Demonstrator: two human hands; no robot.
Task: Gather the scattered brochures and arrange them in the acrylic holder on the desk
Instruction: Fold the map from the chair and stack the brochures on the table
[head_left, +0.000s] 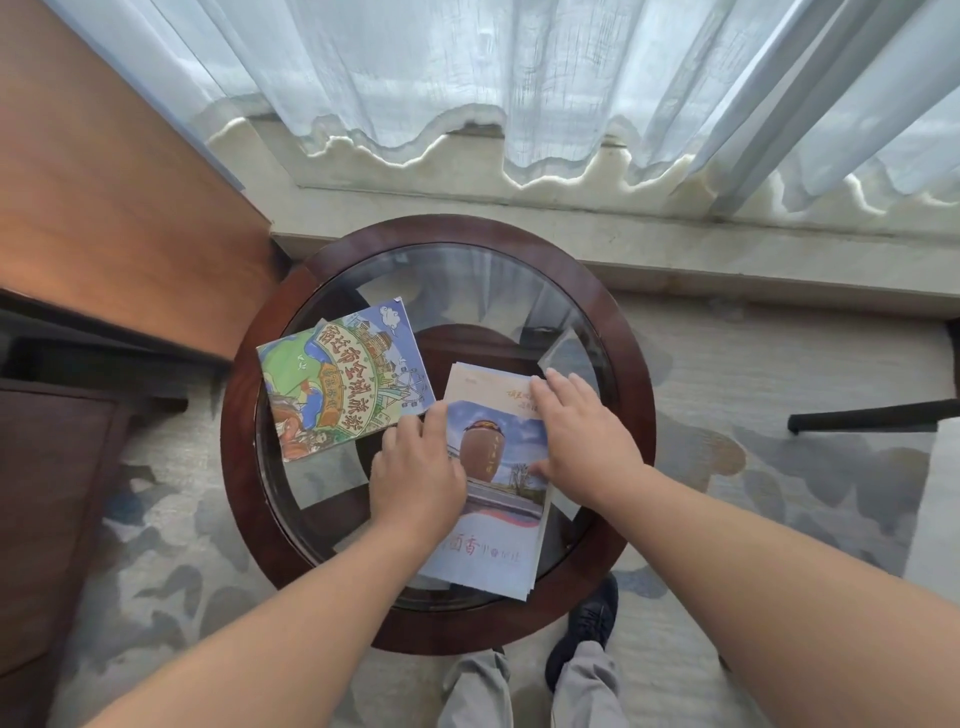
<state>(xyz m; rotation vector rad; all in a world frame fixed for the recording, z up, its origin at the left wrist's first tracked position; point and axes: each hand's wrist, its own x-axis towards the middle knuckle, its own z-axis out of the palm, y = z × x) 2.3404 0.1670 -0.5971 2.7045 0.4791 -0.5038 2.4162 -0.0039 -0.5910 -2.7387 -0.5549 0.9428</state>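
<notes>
Two lots of brochures lie on a round glass-topped table (618, 332). A tall stack of pale brochures (493, 540) with a brown jar picture sits at the middle right. My left hand (415, 467) touches the stack's left edge with curled fingers. Flat on the stack's upper right part rests my right hand (576, 426), fingers straight. A colourful cartoon map brochure (343, 379) lies to the left, on top of another sheet, apart from both hands. No acrylic holder is in view.
A wooden desk (104, 218) stands to the left, a sheer curtain (467, 78) and stone sill behind the table. A dark chair leg (872, 415) juts in at the right. My shoes and trouser legs (582, 670) show under the table's near rim.
</notes>
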